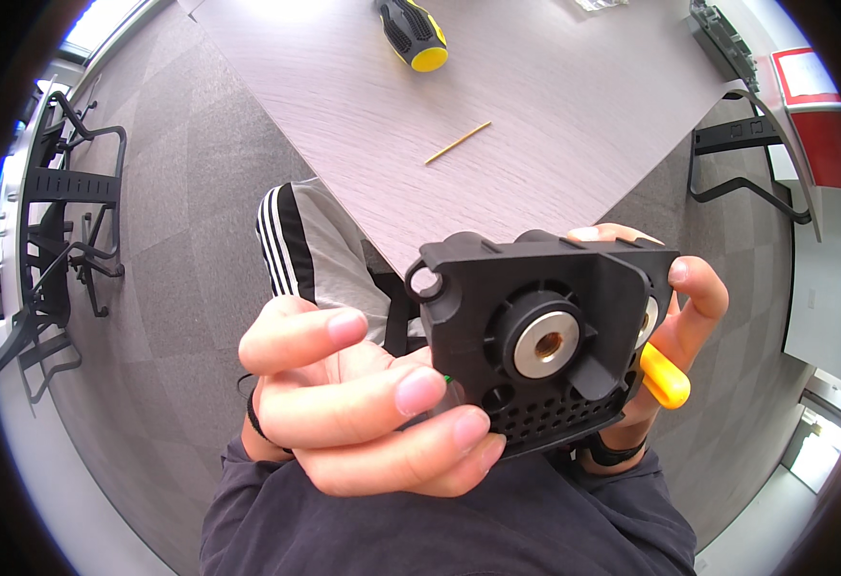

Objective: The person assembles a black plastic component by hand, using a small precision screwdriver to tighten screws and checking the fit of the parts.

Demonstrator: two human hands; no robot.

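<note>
A black plastic housing (454, 317) is held up in front of my chest, tilted, with a round metal threaded insert (535, 348) facing up. A second metal insert shows partly at its right side, and rows of small holes run along its lower part. My left hand (363, 403) has its fingers curled against the lower left edge of the housing; a bit of something green shows behind the fingertips. My right hand (694, 298) grips the right end from behind, thumb and fingers at the edge. A yellow rounded piece (667, 377) sticks out beside that hand; its other end is hidden.
Beyond my hands is a light wood-grain table (343, 125). On it lie a thin wooden stick (458, 143) and a black and yellow screwdriver handle (411, 36). A grey ribbed part (722, 43) sits at the far right edge. Chairs (75, 182) stand to the left.
</note>
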